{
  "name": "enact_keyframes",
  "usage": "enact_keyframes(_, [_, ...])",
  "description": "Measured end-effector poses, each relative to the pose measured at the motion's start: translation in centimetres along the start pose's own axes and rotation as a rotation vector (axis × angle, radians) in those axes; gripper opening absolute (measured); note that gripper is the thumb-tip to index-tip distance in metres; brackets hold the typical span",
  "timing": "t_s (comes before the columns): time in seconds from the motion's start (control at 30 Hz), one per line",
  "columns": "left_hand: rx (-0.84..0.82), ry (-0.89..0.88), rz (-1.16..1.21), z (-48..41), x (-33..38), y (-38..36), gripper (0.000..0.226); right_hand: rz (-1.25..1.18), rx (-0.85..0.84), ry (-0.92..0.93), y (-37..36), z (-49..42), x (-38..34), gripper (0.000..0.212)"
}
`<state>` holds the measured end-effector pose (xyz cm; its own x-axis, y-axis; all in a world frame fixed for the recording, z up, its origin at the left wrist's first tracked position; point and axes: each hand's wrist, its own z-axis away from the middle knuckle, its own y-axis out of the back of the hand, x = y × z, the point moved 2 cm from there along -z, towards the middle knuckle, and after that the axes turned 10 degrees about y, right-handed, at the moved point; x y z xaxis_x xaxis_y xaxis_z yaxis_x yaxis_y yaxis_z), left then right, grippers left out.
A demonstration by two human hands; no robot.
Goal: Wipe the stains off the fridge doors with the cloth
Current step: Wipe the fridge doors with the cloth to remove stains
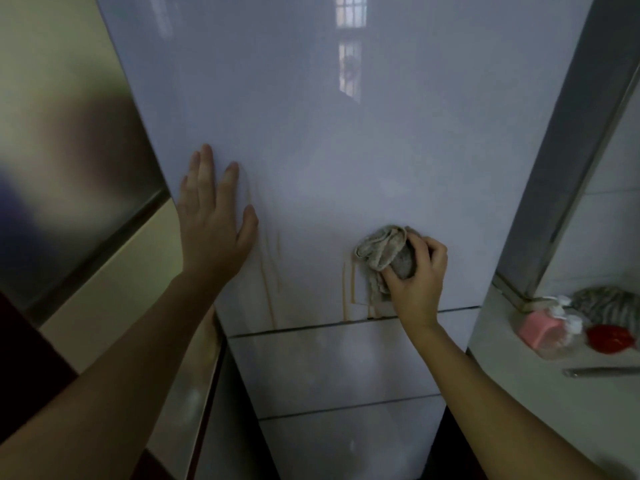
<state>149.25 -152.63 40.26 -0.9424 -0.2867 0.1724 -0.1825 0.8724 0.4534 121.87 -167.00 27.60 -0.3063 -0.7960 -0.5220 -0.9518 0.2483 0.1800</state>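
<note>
The left hand, arm reaching up from the lower left, lies flat with straight, spread fingers on the tall glossy white upper fridge door, beside thin brownish drip stains. The right hand grips a bunched grey-beige cloth and presses it to the same door near its bottom edge, just right of darker brown streaks that run down to the seam.
</note>
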Motion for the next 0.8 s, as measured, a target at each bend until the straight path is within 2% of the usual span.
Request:
enact_keyframes(0.3, [-0.019, -0.003, 0.027, -0.1, -0.1, 0.3, 0.061, -0.008, 0.007, -0.070, -0.1, 0.0, -1.1, 0.063])
enact_keyframes(0.57, [-0.029, 0.052, 0.115, 0.0, 0.7, 0.2, 0.060, -0.071, 0.099, -0.186, -0.8, 0.1, -2.1, 0.059])
enact_keyframes(0.67, [-0.030, 0.073, 0.148, 0.1, 1.2, 0.1, 0.060, -0.100, 0.169, -0.260, -1.4, 0.4, -2.0, 0.059])
enact_keyframes(0.8, [-0.024, 0.041, 0.137, 0.1, 0.6, 0.0, 0.058, -0.167, 0.375, -0.451, -2.8, 3.7, -1.3, 0.055])
